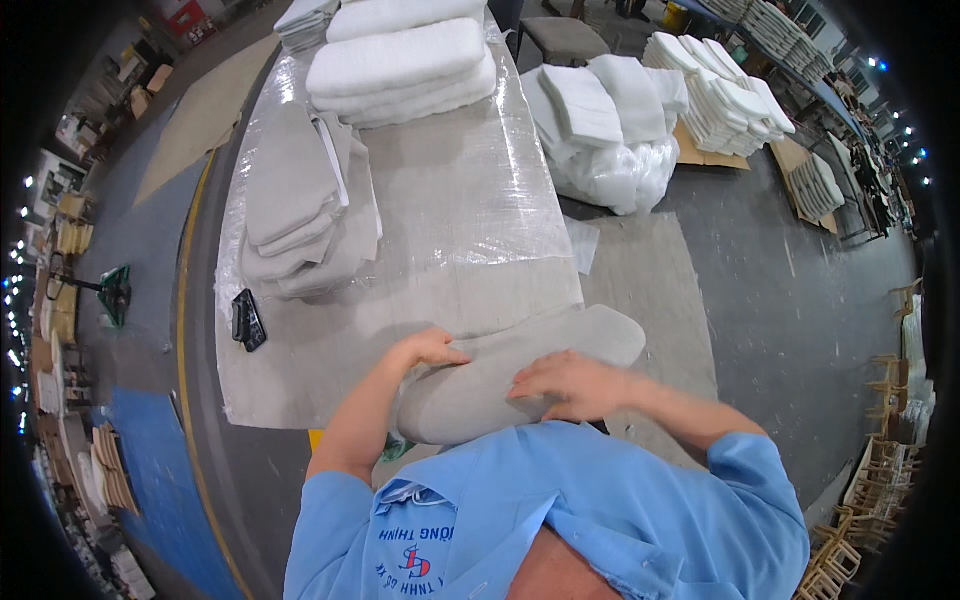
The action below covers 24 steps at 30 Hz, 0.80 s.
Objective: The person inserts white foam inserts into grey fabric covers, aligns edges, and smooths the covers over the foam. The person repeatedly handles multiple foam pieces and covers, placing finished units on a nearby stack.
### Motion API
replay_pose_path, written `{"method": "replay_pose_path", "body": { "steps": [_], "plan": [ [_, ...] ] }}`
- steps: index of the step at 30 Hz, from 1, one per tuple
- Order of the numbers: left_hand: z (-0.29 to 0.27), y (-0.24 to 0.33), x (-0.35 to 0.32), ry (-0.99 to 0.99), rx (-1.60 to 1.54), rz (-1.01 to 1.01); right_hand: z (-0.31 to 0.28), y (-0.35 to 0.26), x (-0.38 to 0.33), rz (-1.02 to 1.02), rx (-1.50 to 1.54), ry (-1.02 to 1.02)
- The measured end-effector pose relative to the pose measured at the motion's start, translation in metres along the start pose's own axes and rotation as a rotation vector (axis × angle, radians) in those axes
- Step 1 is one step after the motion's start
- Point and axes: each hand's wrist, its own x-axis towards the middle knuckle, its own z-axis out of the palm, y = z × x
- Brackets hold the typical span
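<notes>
A long, rounded cushion (480,390) in grey fabric lies slantwise in front of me, across the near edge of the table. Its left end is close to my body and its right end reaches past the table's corner. My left hand (430,348) grips the fabric along the far left edge, where a fold shows. On the top face, right of the middle, rests my right hand (572,385), fingers apart and thumb toward me. What lies under the cushion is hidden.
Grey fabric pieces (295,200) are stacked on the plastic-covered table (450,220), behind a black handheld object (248,320). White padding (400,60) is piled at the far end. More white pads (590,105) stand to the right, and wooden frames (840,545) at the lower right.
</notes>
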Motion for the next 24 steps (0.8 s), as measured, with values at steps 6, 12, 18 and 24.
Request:
{"method": "replay_pose_path", "body": {
  "steps": [6,12,18,24],
  "plan": [
    [0.030,0.018,0.019,0.445,0.196,0.197,-0.016,0.134,0.059,0.369,0.076,0.015],
    [0.049,0.003,0.010,0.744,0.218,0.237,0.034,0.152,0.100,0.325,-0.173,-0.071],
    [0.056,0.007,0.023,0.690,0.264,0.059,0.055,0.162,0.100,0.308,-0.053,0.160],
    [0.057,-0.001,0.037,0.732,0.343,0.097,0.058,0.165,0.105,0.294,-0.102,0.210]
  ]
}}
